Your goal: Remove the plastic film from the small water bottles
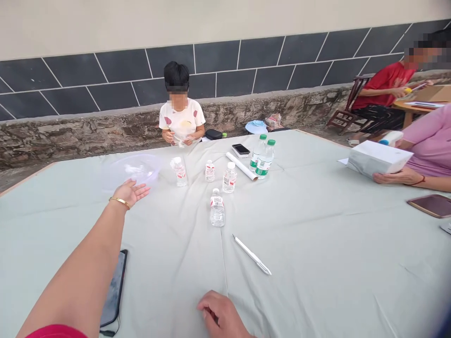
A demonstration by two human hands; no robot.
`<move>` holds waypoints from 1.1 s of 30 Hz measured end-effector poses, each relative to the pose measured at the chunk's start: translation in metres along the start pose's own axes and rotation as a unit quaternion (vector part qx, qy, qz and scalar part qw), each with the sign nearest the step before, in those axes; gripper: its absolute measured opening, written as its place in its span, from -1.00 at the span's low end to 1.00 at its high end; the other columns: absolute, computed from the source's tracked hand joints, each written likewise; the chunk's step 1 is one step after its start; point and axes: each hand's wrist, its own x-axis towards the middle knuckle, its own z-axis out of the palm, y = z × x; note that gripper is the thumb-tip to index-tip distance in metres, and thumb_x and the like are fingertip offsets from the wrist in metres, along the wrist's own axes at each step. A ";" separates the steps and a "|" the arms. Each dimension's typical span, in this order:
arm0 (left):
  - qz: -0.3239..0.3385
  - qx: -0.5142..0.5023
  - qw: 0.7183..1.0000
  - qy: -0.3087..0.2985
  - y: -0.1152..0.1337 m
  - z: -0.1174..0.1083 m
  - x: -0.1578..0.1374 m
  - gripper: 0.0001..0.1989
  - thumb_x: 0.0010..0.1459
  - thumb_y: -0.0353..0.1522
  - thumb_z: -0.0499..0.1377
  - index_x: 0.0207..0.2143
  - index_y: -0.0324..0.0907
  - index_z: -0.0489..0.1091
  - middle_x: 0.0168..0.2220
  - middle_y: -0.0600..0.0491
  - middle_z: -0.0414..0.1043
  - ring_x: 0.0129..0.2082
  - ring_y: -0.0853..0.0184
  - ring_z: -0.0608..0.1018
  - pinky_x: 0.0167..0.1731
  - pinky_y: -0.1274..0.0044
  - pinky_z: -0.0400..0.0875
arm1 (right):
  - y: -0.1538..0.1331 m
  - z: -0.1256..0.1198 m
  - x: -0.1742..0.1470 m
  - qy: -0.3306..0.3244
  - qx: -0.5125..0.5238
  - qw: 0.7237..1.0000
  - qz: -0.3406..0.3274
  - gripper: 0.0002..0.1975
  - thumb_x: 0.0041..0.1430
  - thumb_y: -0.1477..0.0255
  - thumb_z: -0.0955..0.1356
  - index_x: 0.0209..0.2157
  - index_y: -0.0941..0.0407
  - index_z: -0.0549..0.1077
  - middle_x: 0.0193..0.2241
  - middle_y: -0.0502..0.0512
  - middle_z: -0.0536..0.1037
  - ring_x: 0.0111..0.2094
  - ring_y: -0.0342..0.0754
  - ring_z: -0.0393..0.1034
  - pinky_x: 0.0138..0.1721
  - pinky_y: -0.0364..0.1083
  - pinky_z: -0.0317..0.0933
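Observation:
My left hand (131, 192) reaches out over the left of the table, palm turned up and fingers apart, holding nothing. Just past its fingertips is a translucent plastic basin (151, 162). My right hand (223, 313) rests at the near edge with fingers curled in and nothing seen in them. A white pen (252, 255) lies beyond it to the right. Ahead stand small clear bottles: a near one (217, 211), one with a white cap (229, 178), a smaller one (210, 171) and one with something white on top (180, 173).
Two green-capped bottles (264, 162), a white roll (242, 166) and a phone (241, 149) sit farther back. A black phone (114, 291) lies under my left forearm. One person (181, 119) is across the table; another at right holds a white box (378, 157) near a phone (430, 205).

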 end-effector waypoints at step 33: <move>0.331 0.662 0.642 -0.201 -0.237 -0.123 -0.241 -0.73 0.06 -0.48 0.01 -0.18 -0.08 0.35 -0.19 0.01 0.34 -0.18 0.30 0.38 -0.15 0.41 0.31 | 0.008 -0.071 0.174 0.055 -0.436 0.883 0.165 -0.40 0.24 0.17 0.04 0.26 0.09 -0.05 0.30 0.18 -0.22 0.29 0.06 -0.38 0.19 0.14 -0.46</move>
